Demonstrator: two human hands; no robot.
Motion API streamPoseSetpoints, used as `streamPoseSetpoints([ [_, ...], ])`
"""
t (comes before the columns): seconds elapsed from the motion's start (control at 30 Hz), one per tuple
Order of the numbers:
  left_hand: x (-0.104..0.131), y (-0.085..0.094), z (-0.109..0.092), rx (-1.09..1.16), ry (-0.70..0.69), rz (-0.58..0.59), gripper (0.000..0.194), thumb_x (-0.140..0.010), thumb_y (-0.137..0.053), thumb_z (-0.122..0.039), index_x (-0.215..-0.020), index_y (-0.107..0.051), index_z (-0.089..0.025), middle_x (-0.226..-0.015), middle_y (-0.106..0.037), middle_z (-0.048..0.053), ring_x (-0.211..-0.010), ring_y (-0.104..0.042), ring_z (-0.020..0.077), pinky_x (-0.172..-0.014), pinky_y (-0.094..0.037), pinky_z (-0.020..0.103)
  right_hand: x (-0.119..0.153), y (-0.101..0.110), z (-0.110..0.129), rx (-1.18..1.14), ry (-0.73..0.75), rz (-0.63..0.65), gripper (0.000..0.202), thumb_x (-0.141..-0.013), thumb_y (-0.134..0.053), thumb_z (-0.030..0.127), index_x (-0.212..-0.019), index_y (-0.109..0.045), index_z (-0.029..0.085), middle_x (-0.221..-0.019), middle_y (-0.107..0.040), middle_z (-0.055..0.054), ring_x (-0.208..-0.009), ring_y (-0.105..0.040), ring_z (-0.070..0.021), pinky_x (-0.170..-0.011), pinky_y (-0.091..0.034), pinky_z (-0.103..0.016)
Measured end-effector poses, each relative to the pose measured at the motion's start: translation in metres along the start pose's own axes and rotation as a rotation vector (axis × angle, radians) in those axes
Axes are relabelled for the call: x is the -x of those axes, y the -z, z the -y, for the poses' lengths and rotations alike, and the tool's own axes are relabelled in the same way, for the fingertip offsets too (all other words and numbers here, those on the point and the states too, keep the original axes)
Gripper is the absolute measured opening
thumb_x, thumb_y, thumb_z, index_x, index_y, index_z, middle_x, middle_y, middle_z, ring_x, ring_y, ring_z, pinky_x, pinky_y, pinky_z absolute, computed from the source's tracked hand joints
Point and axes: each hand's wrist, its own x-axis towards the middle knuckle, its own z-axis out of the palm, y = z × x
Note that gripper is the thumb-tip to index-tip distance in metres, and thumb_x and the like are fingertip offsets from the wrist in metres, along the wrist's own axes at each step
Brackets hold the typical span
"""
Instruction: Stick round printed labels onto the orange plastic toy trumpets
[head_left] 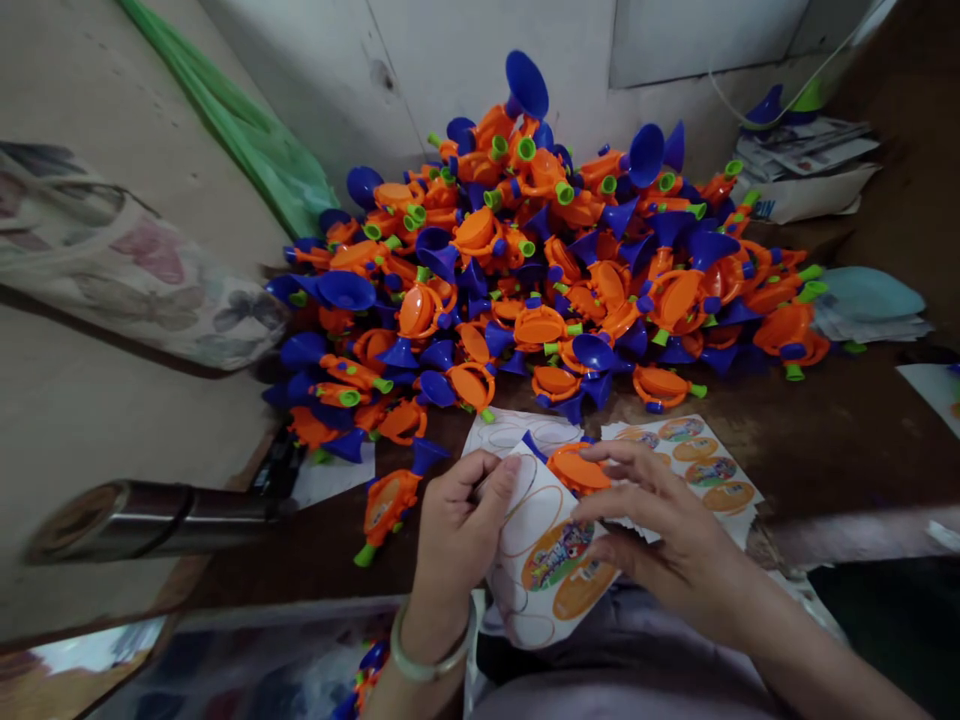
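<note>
My left hand point(465, 520), with a pale bangle at the wrist, pinches a white sticker sheet point(517, 600) between thumb and fingers. On the sheet are a printed oval sticker, an orange oval sticker and several bare oval outlines. My right hand point(660, 520) is at the sheet's right edge, thumb and fingers apart, fingertips close to the printed sticker. Just behind the sheet lies an orange toy horn point(577, 468), partly hidden; I cannot tell whether my right fingers touch it. Another horn point(391, 505) with a label on it lies left of my left hand.
A large heap of orange, blue and green toy horns point(540, 325) covers the back of the dark table point(810, 440). More sticker sheets point(705, 450) lie at right. A steel flask point(165, 520) stands at left; papers point(810, 150) are stacked at back right.
</note>
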Motion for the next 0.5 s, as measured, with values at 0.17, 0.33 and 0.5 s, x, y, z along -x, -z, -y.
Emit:
streamPoseSetpoints([
  [0.17,0.005,0.0,-0.006,0.0,-0.034,0.0,0.042,-0.092,-0.066,-0.043,-0.061,-0.05,-0.021,-0.054,-0.035,-0.007,-0.05,-0.029,0.0093,-0.044,-0.023,0.023,0.001,-0.025,-0.015,-0.069,-0.037,0.005,0.03,-0.097,-0.068,0.007,-0.119,-0.071,0.028,-0.098,-0.08,0.0,-0.088,-0.079,-0.0136,-0.081,-0.064,-0.021],
  [0.33,0.008,0.0,-0.01,-0.026,-0.03,0.032,0.041,-0.092,-0.065,-0.044,-0.06,-0.051,-0.022,-0.05,-0.035,-0.007,-0.047,-0.028,0.009,-0.044,-0.023,0.024,0.003,-0.031,-0.016,-0.03,0.07,-0.115,0.026,-0.099,-0.066,0.008,-0.115,-0.075,0.026,-0.091,-0.08,-0.001,-0.077,-0.078,-0.0135,-0.071,-0.064,-0.02],
  [0.5,0.004,0.002,-0.007,-0.074,0.013,-0.058,0.042,-0.089,-0.066,-0.047,-0.058,-0.051,-0.022,-0.055,-0.037,-0.006,-0.052,-0.031,0.0105,-0.046,-0.027,0.024,0.023,-0.038,-0.023,-0.029,0.114,-0.199,0.031,-0.099,-0.067,0.01,-0.109,-0.08,0.037,-0.092,-0.072,0.0,-0.079,-0.073,-0.0152,-0.067,-0.064,-0.024],
])
